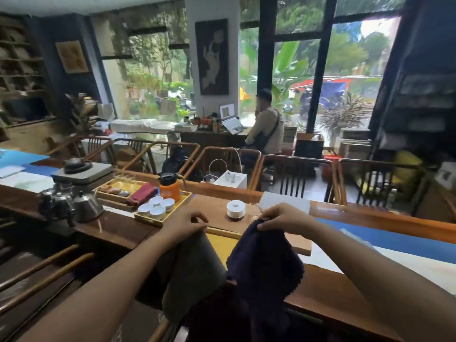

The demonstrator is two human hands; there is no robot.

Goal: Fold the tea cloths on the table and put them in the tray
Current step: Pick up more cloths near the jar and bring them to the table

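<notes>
My left hand (183,224) pinches the top corner of a grey-green tea cloth (192,272), which hangs down over the table's near edge. My right hand (281,218) pinches the top of a dark navy tea cloth (264,265) that droops in loose folds beside the grey one. Both cloths are lifted off the wooden table (271,228). To the left stands a wooden tray (183,201) holding white cups and an orange flask. Behind it, a second tray (111,197) carries a folded dark red cloth (142,194).
A white lidded cup (235,209) sits on the table just beyond my hands. A kettle (86,206) and a stove with a teapot (79,169) stand at the left. Wooden chairs (296,176) line the far side. A person sits at a desk by the window.
</notes>
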